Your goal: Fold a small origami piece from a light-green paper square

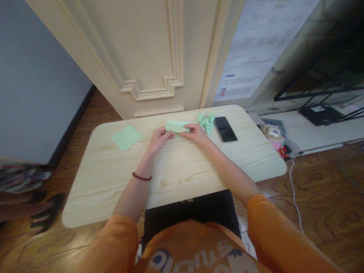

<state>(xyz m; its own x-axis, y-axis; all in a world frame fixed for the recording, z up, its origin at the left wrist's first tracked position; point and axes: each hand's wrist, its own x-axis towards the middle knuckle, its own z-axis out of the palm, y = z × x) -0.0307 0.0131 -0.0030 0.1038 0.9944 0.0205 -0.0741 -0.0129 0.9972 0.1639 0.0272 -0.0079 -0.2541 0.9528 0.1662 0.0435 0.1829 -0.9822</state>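
A folded strip of light green paper (pixel 176 126) is held between my two hands over the far side of the small table. My left hand (pixel 159 139) pinches its left end, thumb in front. At its right end my right hand (pixel 196 134) grips the paper between thumb and fingers. Left of my hands, a flat square sheet of green paper (pixel 127 137) lies on the tabletop. Just beyond my right hand sits a cluster of folded green paper pieces (pixel 206 122).
A dark-screened phone (pixel 225 129) lies on the right of the pale wooden table (pixel 187 170). Behind the table stands a cream panelled surface (pixel 148 49). Another person's feet (pixel 42 214) are on the floor at left. A white cable (pixel 295 201) hangs at right.
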